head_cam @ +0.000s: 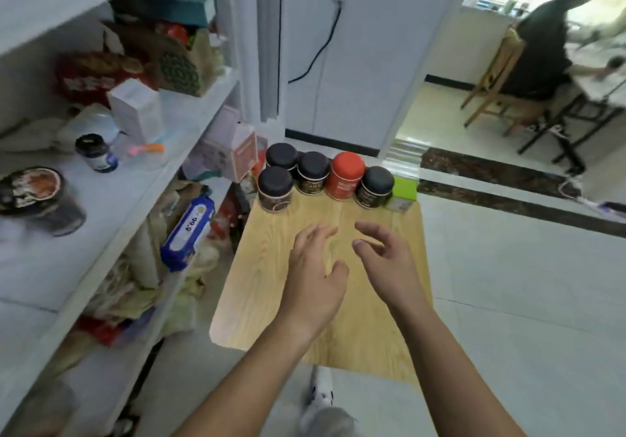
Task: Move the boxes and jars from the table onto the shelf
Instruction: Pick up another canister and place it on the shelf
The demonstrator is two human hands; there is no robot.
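- Both hands hover empty above the wooden tabletop (257, 287), fingers loosely spread. The left hand (315, 267) and right hand (389, 260) are both short of the jars, touching nothing.
- Everything left to move is packed along the far edge. There are four black-lidded jars: the front-left jar (275, 189), the back-left jar (282, 156), the middle jar (313, 172) and the right jar (374, 186). A red jar (345, 175) stands between the last two, and a green box (403, 194) sits at the far right corner.
- The jars appear to touch one another, so fingers closing round one would likely nudge its neighbour.
- The front-left jar stands right at the tabletop's left edge, where a sideways knock could tip it off toward the shelf.
- The green box is half hidden behind the right jar at the corner. A push from that jar could send it over the edge.
- The white shelf (142, 196) to the left is already crowded. Its middle board carries a small dark jar (96, 153), a white box (135, 111) and a printed-lid tub (34, 196).
- Setting anything down carelessly there risks toppling these, and bare board looks scarce.
- A blue packet (189, 230) sticks out from the lower board, close to the path between tabletop and shelf.
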